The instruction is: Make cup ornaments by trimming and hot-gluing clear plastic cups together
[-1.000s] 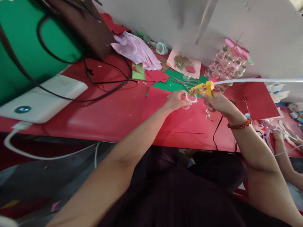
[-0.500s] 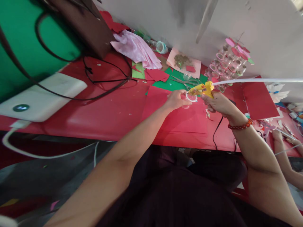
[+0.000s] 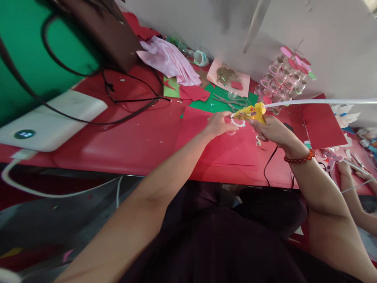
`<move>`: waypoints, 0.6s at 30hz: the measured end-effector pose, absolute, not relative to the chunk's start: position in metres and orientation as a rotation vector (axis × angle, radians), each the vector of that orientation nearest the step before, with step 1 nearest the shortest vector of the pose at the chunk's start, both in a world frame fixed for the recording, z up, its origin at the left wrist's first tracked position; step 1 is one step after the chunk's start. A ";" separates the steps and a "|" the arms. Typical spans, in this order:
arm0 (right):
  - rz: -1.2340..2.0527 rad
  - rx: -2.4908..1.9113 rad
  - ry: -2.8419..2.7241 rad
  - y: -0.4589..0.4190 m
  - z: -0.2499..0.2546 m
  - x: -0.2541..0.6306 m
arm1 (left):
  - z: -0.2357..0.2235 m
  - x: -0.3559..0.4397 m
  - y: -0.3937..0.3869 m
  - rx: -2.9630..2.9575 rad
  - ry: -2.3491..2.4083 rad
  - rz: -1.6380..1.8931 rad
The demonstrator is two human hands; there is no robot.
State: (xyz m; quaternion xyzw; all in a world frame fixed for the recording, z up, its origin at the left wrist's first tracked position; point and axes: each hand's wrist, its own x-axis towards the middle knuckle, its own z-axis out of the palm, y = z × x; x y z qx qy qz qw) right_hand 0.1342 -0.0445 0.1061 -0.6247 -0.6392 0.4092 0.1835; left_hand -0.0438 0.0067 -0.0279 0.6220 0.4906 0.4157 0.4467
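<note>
Carefully: your left hand (image 3: pixel 218 124), fingers partly spread, pinches the clear cup (image 3: pixel 239 125) between them; your right hand (image 3: pixel 272 129), fingers curled tight, grips the yellow glue gun (image 3: pixel 252 113). Its nozzle (image 3: pixel 233 116) being just beside your left fingertips, a slip could burn them.

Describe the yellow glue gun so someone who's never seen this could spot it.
On the red table, find the flat red paper near the front edge. By its far edge, the right hand grips the glue gun, its nose at a clear cup. Its yellow body and long whitish stick set it apart from the pink gun farther right.
</note>
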 end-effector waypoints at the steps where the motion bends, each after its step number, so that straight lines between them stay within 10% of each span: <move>1: 1.149 -1.766 -1.806 -0.046 0.107 0.134 | -0.028 -0.044 0.007 1.545 1.232 1.030; 18: 1.070 -1.797 -1.877 -0.058 0.110 0.140 | -0.029 -0.043 0.007 1.527 1.220 1.044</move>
